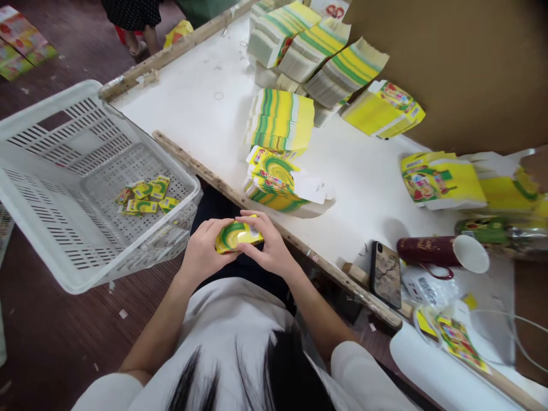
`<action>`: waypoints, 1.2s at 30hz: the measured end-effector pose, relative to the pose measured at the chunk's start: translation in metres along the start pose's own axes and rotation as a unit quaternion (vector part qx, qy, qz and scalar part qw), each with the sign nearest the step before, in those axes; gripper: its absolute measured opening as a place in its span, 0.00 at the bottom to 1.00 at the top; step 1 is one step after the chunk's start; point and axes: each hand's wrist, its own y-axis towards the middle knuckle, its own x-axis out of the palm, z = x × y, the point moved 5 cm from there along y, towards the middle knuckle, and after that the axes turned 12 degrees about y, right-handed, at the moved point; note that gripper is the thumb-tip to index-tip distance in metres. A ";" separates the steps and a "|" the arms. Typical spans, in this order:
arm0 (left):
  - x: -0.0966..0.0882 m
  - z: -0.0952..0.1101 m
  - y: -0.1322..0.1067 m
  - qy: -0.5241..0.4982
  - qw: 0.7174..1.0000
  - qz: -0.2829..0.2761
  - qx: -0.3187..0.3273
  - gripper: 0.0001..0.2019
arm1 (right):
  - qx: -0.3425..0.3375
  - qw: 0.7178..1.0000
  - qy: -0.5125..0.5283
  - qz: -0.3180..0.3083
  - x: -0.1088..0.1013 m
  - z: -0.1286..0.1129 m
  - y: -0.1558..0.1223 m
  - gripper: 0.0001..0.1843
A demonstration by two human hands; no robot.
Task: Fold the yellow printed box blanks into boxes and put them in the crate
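Both of my hands hold a small yellow and green carton [234, 236] over my lap, just below the table's wooden edge. My left hand [203, 246] grips its left end with the fingers curled round it. My right hand [264, 245] closes over its right end, fingers pressed on the top. Just beyond my hands, a pile of flat printed carton blanks [274, 184] lies on the white table [205, 114]. At my left, a white slotted plastic basket [51, 171] holds several folded small cartons [145, 197].
Tall stacks of flat blanks [312, 51] fill the table's back, with more yellow blanks [440, 180] at the right. A phone [385, 274], a dark red cup [440, 252] and a white power strip [428, 285] lie at the right front. A person's legs [137, 28] stand across the table.
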 end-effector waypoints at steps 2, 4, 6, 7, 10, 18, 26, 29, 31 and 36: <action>-0.006 -0.015 -0.001 -0.015 0.999 0.000 -0.037 0.24 | -0.009 1.000 0.011 -0.016 -0.005 -0.002 0.001 0.35; -0.024 -0.040 -0.001 -0.012 0.992 0.064 -0.104 0.28 | -0.024 0.999 0.025 0.025 -0.025 -0.008 0.003 0.38; -0.052 -0.067 -0.002 0.035 0.967 0.184 -0.173 0.39 | -0.038 0.990 0.010 0.136 -0.054 -0.015 0.004 0.25; -0.063 -0.077 -0.003 0.075 0.952 0.224 -0.195 0.46 | -0.042 0.980 -0.009 0.196 -0.067 -0.019 0.004 0.16; -0.071 -0.087 -0.002 0.129 0.940 0.237 -0.210 0.54 | -0.039 0.953 -0.058 0.295 -0.089 -0.025 0.002 0.19; 0.012 -0.039 -0.006 -0.043 0.993 0.003 -0.108 0.25 | -0.056 0.937 -0.163 0.303 -0.091 -0.022 0.005 0.18; 0.010 -0.045 0.001 -0.085 0.988 -0.021 -0.126 0.23 | -0.086 0.909 -0.220 0.344 -0.132 -0.025 0.023 0.08; 0.013 -0.044 0.000 -0.097 0.987 -0.022 -0.126 0.22 | -0.044 0.931 -0.263 0.249 -0.119 -0.014 0.034 0.12; 0.018 -0.042 -0.003 -0.104 0.986 -0.030 -0.127 0.22 | -0.010 0.931 -0.306 0.200 -0.110 -0.003 0.038 0.13; 0.024 -0.039 -0.007 -0.124 0.984 -0.046 -0.123 0.20 | 0.010 0.934 -0.310 0.179 -0.107 0.009 0.041 0.13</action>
